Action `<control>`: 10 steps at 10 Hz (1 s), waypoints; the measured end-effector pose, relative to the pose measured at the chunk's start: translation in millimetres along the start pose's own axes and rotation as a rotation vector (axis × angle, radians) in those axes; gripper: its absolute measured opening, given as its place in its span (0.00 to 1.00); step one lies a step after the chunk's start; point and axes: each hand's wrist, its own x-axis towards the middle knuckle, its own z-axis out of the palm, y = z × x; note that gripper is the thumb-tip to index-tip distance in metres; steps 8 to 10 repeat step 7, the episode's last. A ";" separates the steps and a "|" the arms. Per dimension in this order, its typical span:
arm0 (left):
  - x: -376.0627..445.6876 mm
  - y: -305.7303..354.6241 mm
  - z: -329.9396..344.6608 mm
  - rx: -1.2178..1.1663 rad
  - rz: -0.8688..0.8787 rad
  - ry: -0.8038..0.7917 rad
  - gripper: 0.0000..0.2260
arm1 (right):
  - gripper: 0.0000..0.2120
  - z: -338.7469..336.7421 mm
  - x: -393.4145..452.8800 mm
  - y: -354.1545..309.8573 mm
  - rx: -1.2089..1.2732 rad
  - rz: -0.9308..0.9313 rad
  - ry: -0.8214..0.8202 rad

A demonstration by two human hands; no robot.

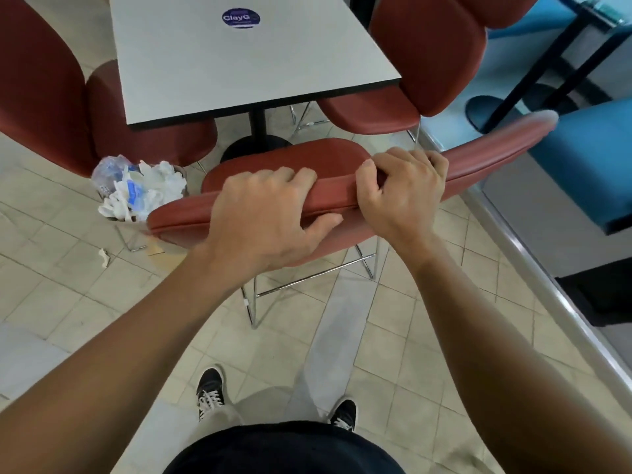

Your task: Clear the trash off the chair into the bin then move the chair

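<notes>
A red padded chair (489, 155) on chrome legs stands in front of me, its seat facing the table. My left hand (263, 220) grips the top edge of its backrest, fingers over the far side and thumb underneath. My right hand (403, 189) clasps the same edge a little further right. The chair's seat (290, 155) has nothing on it. To the chair's left a small bin (178, 172) is heaped with white tissues and a crumpled plastic bottle (136, 189).
A grey table (239, 63) on a black pedestal stands just beyond the chair, with other red chairs (427, 56) around it. One scrap of tissue (103, 256) lies on the tiled floor. A metal-edged step and blue benches (588, 159) run along the right.
</notes>
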 end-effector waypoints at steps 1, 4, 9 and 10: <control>3.9 -17.0 -6.8 -0.161 0.098 -0.164 0.26 | 0.12 -10.5 6.4 -12.0 0.008 0.107 -0.142; 46.1 -51.4 -14.9 -0.396 0.287 -0.421 0.23 | 0.11 -14.5 2.0 -63.6 0.054 0.365 -0.164; 104.9 -37.2 -14.1 -0.461 0.417 -0.348 0.26 | 0.10 -48.0 12.3 -53.8 0.063 0.554 -0.036; 104.9 -37.2 -14.1 -0.461 0.417 -0.348 0.26 | 0.10 -48.0 12.3 -53.8 0.063 0.554 -0.036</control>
